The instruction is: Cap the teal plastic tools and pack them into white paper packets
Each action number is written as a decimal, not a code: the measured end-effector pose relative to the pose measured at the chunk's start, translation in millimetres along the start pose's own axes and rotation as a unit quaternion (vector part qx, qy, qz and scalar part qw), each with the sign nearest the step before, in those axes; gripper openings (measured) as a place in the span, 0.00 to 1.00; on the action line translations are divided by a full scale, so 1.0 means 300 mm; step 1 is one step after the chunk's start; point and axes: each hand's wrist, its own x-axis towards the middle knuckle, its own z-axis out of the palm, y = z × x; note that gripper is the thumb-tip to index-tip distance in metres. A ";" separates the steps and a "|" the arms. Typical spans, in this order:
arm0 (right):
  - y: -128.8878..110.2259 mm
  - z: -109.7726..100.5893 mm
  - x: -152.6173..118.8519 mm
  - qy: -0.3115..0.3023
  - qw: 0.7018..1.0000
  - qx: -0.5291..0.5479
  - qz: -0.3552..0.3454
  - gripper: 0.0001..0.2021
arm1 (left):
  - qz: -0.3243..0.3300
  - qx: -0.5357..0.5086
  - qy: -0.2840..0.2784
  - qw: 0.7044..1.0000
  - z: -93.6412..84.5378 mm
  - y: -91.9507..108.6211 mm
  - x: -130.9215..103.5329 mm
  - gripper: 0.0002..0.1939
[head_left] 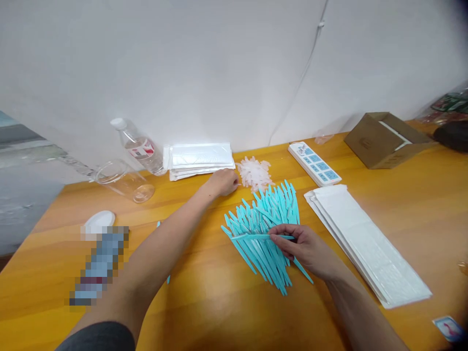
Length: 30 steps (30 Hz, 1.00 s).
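Observation:
In the head view, my right hand pinches a turquoise eyebrow razor by its handle, level above a heap of similar razors. My left hand is stretched forward, its fingers curled closed at the left edge of a pile of small translucent whitish caps. What the left fingertips hold, if anything, is mostly hidden. Beneath my left forearm, another thin turquoise piece is partly covered.
White packets lie by the wall, beside a plastic bottle and a clear jar. A white lid and a blurred-out phone are left. Rightward are a power strip, long white packs and a cardboard box.

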 end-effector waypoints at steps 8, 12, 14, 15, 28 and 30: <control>-0.004 0.038 -0.010 -0.020 0.999 -0.034 -0.016 0.22 | -0.072 -0.370 0.010 0.926 -0.077 0.007 -0.445 0.20; -0.006 0.089 0.002 -0.050 0.998 -0.040 -0.019 0.21 | -0.258 -0.585 0.158 0.752 0.013 0.080 -0.755 0.15; -0.008 0.117 0.009 -0.062 0.996 -0.057 -0.015 0.21 | -0.312 -0.617 0.208 0.692 0.073 0.123 -0.856 0.15; -0.009 0.131 0.011 -0.067 0.995 -0.068 -0.013 0.21 | -0.327 -0.625 0.226 0.672 0.098 0.144 -0.890 0.15; -0.007 0.222 -0.005 -0.081 0.993 -0.084 0.011 0.21 | -0.347 -0.694 0.251 0.579 0.178 0.267 -0.919 0.16; 0.009 0.284 -0.017 -0.076 0.995 -0.059 -0.020 0.18 | -0.352 -0.719 0.291 0.524 0.187 0.299 -0.905 0.17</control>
